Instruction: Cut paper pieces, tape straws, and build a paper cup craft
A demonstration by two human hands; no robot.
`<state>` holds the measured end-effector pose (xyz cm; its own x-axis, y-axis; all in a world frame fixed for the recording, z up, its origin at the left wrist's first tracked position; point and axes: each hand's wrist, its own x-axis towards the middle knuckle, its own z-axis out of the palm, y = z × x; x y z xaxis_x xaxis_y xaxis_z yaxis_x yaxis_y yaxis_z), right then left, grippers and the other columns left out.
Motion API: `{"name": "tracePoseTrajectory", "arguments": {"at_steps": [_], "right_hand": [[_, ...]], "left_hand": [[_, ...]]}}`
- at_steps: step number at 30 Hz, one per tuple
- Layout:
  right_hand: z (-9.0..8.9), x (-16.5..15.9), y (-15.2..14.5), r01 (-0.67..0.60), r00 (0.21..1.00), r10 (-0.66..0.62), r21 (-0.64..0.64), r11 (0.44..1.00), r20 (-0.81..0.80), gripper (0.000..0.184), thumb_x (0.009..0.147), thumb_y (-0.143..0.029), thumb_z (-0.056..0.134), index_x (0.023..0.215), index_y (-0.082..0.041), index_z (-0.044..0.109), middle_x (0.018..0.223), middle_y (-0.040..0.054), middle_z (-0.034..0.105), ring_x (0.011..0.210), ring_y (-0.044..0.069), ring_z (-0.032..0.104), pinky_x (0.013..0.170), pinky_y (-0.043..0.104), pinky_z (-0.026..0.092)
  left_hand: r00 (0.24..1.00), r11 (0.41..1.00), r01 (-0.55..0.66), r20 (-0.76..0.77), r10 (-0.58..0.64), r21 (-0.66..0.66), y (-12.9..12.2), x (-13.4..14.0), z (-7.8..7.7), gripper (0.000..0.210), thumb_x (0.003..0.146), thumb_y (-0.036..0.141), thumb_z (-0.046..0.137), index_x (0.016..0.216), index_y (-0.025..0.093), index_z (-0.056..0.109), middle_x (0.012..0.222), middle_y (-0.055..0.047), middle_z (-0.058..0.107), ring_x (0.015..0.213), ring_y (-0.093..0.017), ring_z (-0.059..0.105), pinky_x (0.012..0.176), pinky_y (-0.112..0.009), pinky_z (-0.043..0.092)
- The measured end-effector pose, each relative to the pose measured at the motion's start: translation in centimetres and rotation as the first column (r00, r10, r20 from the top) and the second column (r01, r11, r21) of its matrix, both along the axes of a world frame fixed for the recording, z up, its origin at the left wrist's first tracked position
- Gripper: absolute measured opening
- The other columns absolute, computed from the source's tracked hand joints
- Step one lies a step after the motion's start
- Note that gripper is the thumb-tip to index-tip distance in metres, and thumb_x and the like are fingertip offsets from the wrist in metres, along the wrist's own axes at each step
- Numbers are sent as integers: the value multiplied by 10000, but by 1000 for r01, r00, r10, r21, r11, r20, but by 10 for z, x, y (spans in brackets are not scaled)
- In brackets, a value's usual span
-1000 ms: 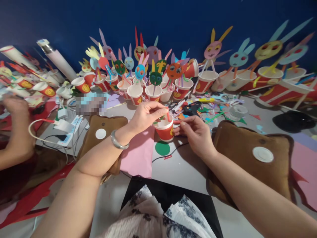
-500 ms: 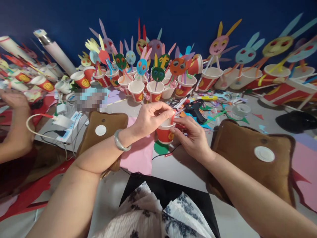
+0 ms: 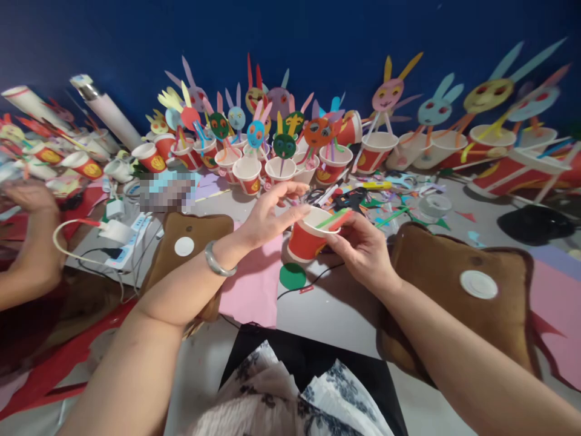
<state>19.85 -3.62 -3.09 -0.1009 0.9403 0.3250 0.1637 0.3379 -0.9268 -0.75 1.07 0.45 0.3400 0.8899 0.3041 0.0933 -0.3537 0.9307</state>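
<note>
A red and white paper cup point(image 3: 302, 243) is held tilted toward me, just above the table. My right hand point(image 3: 363, 247) grips its right rim between thumb and fingers. Green and red strips point(image 3: 333, 219) cross the rim there, one end inside the cup and the other at my right fingers. My left hand point(image 3: 272, 217) is open at the cup's left side, its thumb by the rim and its fingers stretched over the far side. Below the cup lies a green paper disc point(image 3: 293, 276).
Paper cups with rabbit-faced figures point(image 3: 285, 146) line the back. Brown cushions point(image 3: 463, 297) lie on both sides, with pink paper point(image 3: 254, 275) by the left one. A black glue gun point(image 3: 351, 200) lies among paper scraps. Another person's arm point(image 3: 31, 242) is at far left.
My left fingers have come off a red strip and spread apart. The cup has tilted, and the strips now lean over its right rim by my right hand.
</note>
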Motion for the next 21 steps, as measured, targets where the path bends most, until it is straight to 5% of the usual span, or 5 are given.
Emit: {"name": "tracePoseTrajectory", "arguments": {"at_steps": [8,13,21], "right_hand": [[8,9,1,153,979,-184,283,947,84,340,892,-543,625,769,-232,561,753,15,542,673,168,515,618,317,445],[9,12,0,139,944,-273,526,839,187,204,914,-376,582,765,-242,544,772,34,558,694,192,535,657,356,461],[7,12,1,96,903,-315,578,811,293,206,839,-325,698,747,-238,535,829,32,556,731,174,570,663,326,502]], "left_hand": [[979,947,201,75,-188,-253,7,-1,-3,236,794,204,649,1020,138,652,1000,-82,704,887,-159,663,791,-293,539],[936,920,346,9,-351,-185,-3,5,-5,562,645,284,879,1118,172,598,1103,-97,670,957,-198,664,833,-318,539],[950,967,245,-215,-225,73,-5,11,-16,593,672,401,866,1146,184,583,1116,-88,672,975,-225,640,823,-315,504]]}}
